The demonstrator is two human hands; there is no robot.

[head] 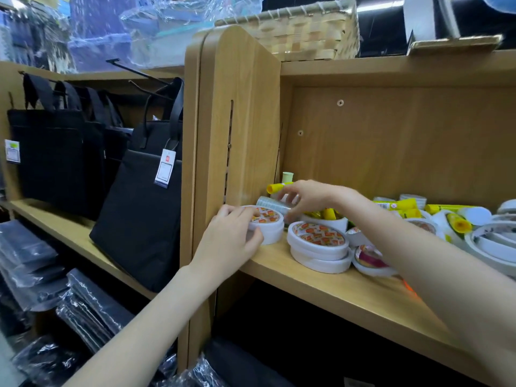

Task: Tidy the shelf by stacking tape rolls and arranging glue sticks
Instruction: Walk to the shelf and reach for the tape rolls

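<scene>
Now the left hand [233, 233] grips a small tape stack [266, 224] (to keep it straight), while the right hand [304, 198] pinches a glue stick [276, 187] to move it.

I'm seeing smooth, matt wood-grain on the shelf [321, 286], glossy white tape rolls [318, 244], matt black cloth bags [139, 219], a woven basket [301, 32].

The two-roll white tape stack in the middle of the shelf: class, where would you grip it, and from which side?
Probably grip the white tape stack by its curved outer rims, coming from above and the open shelf front: it lies flat, with loose rolls crowding its right.
</scene>
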